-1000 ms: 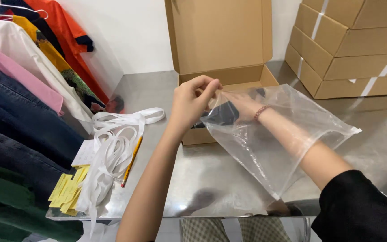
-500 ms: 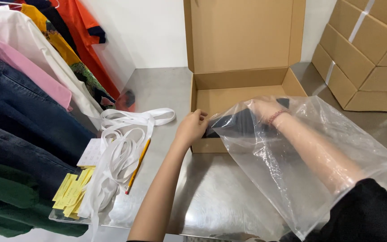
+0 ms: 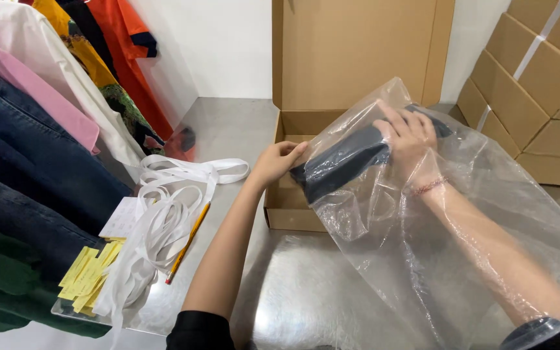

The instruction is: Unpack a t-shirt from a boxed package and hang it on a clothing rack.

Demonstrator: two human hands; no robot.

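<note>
Pinching the edge of the clear plastic bag (image 3: 461, 246), the left hand (image 3: 273, 162) steadies it over the open cardboard box (image 3: 293, 207); the right hand (image 3: 409, 139) (sleeved inside the bag) clamps a dark folded garment (image 3: 341, 162).

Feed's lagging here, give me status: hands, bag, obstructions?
Right hand inside clear bag, gripping dark folded item. Left hand at bag mouth. Open box beneath.

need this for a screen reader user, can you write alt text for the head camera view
A person's right hand, inside a clear plastic bag, grips a dark folded garment while the left hand holds the bag's edge, above an open cardboard box on a metal table. Hanging clothes, white straps and a pencil lie left.
</note>
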